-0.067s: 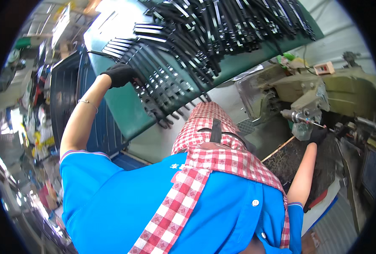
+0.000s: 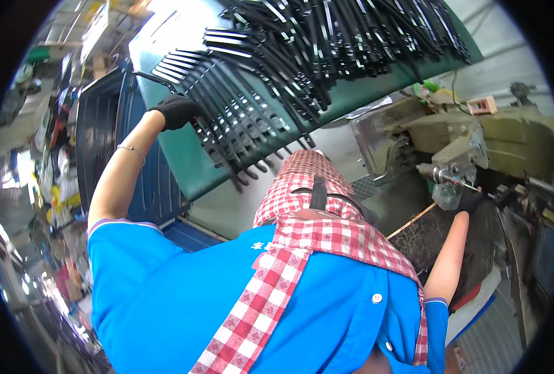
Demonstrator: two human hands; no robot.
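You are reaching out to both sides at once. Your left hand (image 2: 176, 111), in a black glove, is resting just inside the left edge of the green desk (image 2: 171, 156), against the outermost of a row of bent black metal bars (image 2: 246, 115). The row is lying side by side towards the desk's near-left corner, with several ends jutting past the near edge. A denser heap of black bars (image 2: 339, 43) is covering the desk's far side and stretching to its right-hand corner.

Your right hand (image 2: 470, 200), also gloved, is working well apart from the desk, low at the machine (image 2: 461, 149), just beside a clear plastic bag (image 2: 446, 196) and below a thin rod (image 2: 470, 186). The left fingers are curling at the outer bar, but the glove is hiding whether they are clamped on it; the right ones are too dark and small for me to tell apart or together.

With your arms spreading this wide, you would do well to be taking one bar by its middle, lifting it clear of its neighbours, minding the overhanging ends, and placing your right fingers clear of the machine's joints.
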